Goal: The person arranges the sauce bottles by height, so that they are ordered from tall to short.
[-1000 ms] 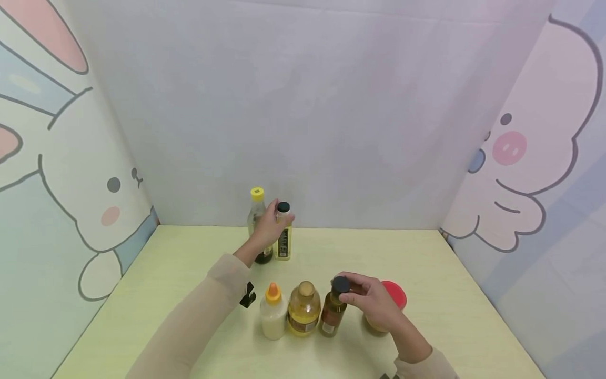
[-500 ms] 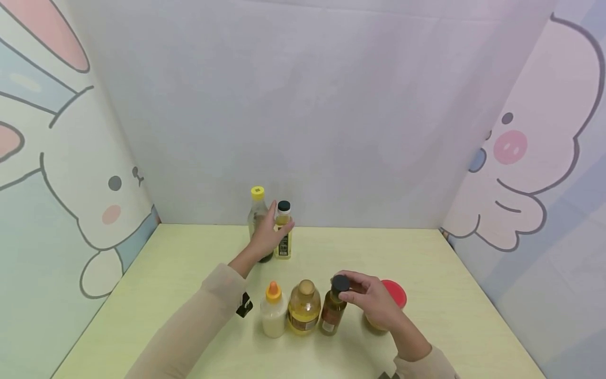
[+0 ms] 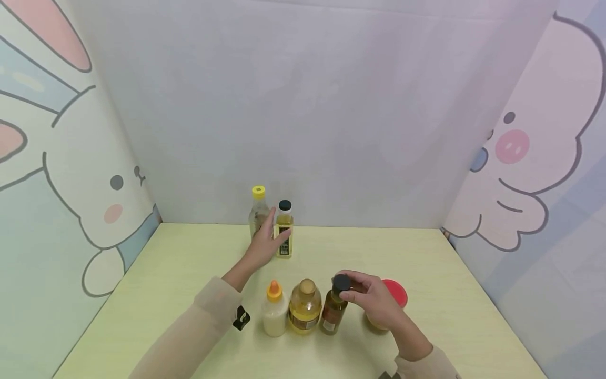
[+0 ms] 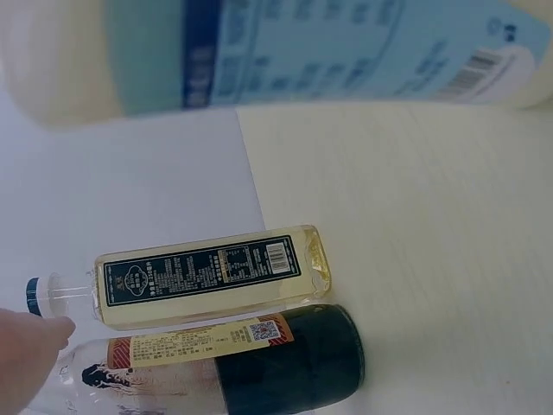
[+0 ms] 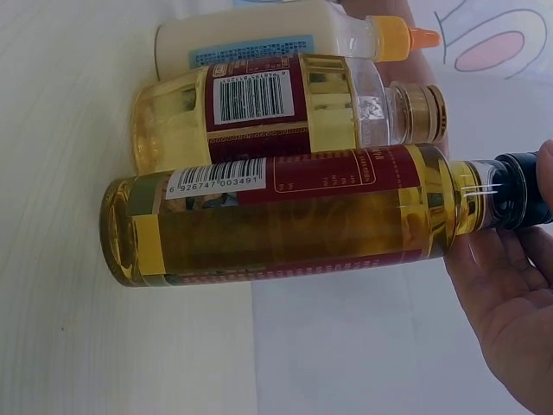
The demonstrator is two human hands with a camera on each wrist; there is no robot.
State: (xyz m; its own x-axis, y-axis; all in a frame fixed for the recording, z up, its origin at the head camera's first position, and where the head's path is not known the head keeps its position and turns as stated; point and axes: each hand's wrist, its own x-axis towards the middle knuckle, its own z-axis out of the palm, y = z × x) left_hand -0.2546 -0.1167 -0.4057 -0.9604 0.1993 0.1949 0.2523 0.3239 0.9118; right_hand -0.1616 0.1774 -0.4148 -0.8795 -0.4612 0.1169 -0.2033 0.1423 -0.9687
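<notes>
At the back, a clear square bottle of pale yellow liquid with a black cap stands beside a taller bottle of dark liquid with a yellow cap. My left hand is just in front of them, thumb and fingers spread apart, and it hides part of the taller bottle in the head view. Nearer to me, my right hand pinches the black-capped neck of an amber oil bottle between thumb and fingers. That bottle stands upright on the table at the right end of the front row.
Left of the amber bottle stand a round oil bottle with a tan cap and a creamy-white squeeze bottle with an orange nozzle. A red-lidded jar sits behind my right hand. A pale curtain wall closes off the table's back.
My left hand has let go of the square bottle's neck and drawn back towards me, down and slightly left. The right hand keeps its place on the amber bottle.
</notes>
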